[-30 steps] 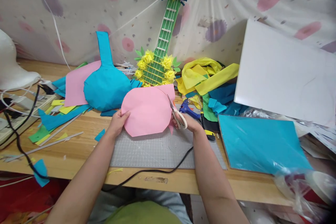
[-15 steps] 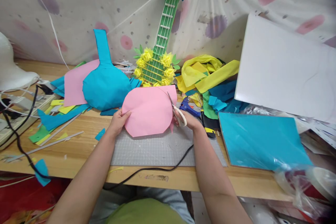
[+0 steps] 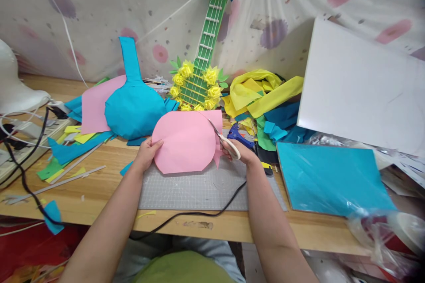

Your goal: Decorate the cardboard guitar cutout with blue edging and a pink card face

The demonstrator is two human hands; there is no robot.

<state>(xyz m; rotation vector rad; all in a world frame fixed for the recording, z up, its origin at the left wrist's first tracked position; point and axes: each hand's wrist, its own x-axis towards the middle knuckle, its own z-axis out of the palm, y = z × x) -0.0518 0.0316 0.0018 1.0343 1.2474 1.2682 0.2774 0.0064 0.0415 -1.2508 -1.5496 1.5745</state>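
Note:
My left hand point(image 3: 148, 152) pinches the left edge of a pink sheet point(image 3: 186, 143), thumb on top. The sheet has rounded sides and is held above a grey cutting mat point(image 3: 186, 194). With my right hand point(image 3: 239, 152) I grip white-handled scissors point(image 3: 230, 147) at the sheet's right side. Their blades point up and left across the upper right part of the sheet, along a curved line. A cut strip of pink hangs beside the scissors. Behind the sheet leans a green guitar-shaped craft point(image 3: 208, 40) with yellow flowers; left of it rests a blue guitar-shaped piece point(image 3: 134, 108).
A blue glue gun point(image 3: 238, 135) lies right of my right hand. Yellow fabric point(image 3: 255, 90) is heaped behind it. A blue sheet point(image 3: 328, 177) and white board point(image 3: 358, 93) stand at right. A black cable point(image 3: 186, 214) crosses the mat. Scraps and a power strip point(image 3: 36, 146) are at left.
The pink sheet and my left hand have shifted slightly left. The scissors have tilted further left, with their blades lying deeper across the sheet's upper right.

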